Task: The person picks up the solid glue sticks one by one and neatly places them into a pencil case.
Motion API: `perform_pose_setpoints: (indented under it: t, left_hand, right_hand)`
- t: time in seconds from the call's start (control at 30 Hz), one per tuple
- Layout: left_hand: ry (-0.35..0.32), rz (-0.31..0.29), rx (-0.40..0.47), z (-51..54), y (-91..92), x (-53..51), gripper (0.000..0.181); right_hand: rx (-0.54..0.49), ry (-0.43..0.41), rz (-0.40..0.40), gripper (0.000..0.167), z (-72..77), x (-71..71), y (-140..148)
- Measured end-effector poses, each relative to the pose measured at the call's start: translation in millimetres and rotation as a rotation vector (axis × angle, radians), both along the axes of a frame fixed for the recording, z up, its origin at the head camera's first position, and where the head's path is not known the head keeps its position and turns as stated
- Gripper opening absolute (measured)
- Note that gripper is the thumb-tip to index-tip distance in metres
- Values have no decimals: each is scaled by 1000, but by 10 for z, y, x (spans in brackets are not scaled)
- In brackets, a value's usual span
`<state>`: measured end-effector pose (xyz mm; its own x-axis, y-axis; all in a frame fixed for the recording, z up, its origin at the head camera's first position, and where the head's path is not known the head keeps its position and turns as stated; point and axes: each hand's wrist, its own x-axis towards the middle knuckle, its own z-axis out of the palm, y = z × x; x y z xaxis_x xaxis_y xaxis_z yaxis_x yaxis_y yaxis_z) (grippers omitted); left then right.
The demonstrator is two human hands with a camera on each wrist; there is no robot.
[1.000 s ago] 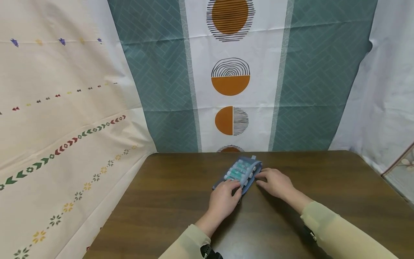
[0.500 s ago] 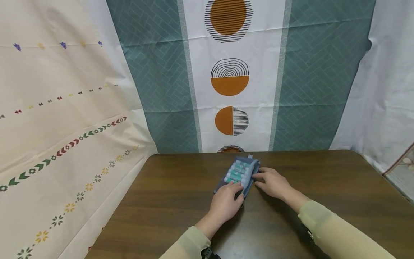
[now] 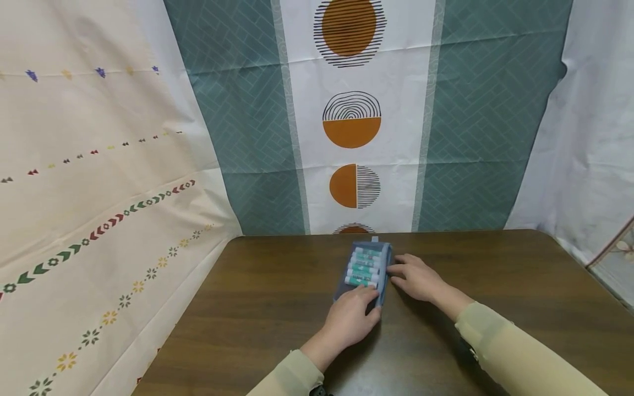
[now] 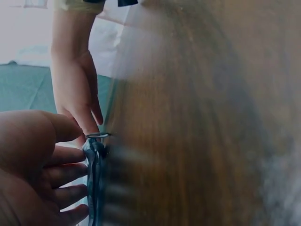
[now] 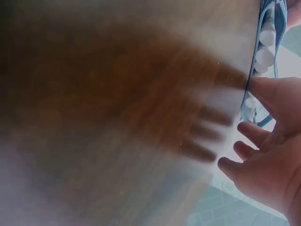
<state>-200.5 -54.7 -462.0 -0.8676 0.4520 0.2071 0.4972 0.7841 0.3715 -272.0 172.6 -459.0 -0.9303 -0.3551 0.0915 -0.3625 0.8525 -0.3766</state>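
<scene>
A blue zip pouch [image 3: 384, 269] with a see-through front lies on the table. Several small white-and-teal cylinders [image 3: 364, 266] show inside in a stack; their exact kind cannot be told. White ends of cylinders [image 5: 265, 56] show between the parted zip edges in the right wrist view. My left hand [image 3: 350, 316] rests on the pouch's near end, fingers extended over it. Close to that hand's thumb is a zip pull [image 4: 97, 135] in the left wrist view. My right hand [image 3: 417, 278] is at the pouch's right edge, thumb touching it, fingers loosely bent.
The brown wooden table [image 3: 257, 313] extends around the pouch, its far edge close behind it. A patterned green-and-white cloth [image 3: 356, 137] hangs behind. Pale cloths [image 3: 114, 231] hang at left and right.
The pouch has turned counterclockwise, its far end swinging left, and its right side lies flatter. My left hand has shifted slightly right and nearer. My right hand has barely moved.
</scene>
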Motion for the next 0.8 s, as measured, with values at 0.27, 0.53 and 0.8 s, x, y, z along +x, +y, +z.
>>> perform_pose_setpoints:
  t: [0.27, 0.53, 0.8]
  left_hand:
    - [-40, -37, -38, 18, 18, 9, 44]
    - [-62, -82, -43, 21, 24, 21, 44]
    - [-18, -71, -8, 61, -34, -7, 43]
  right_hand:
    - [1, -36, 12, 37, -43, -97, 12]
    - [5, -25, 35, 39, -62, -90, 65]
    - [-16, 59, 23, 47, -18, 58, 148]
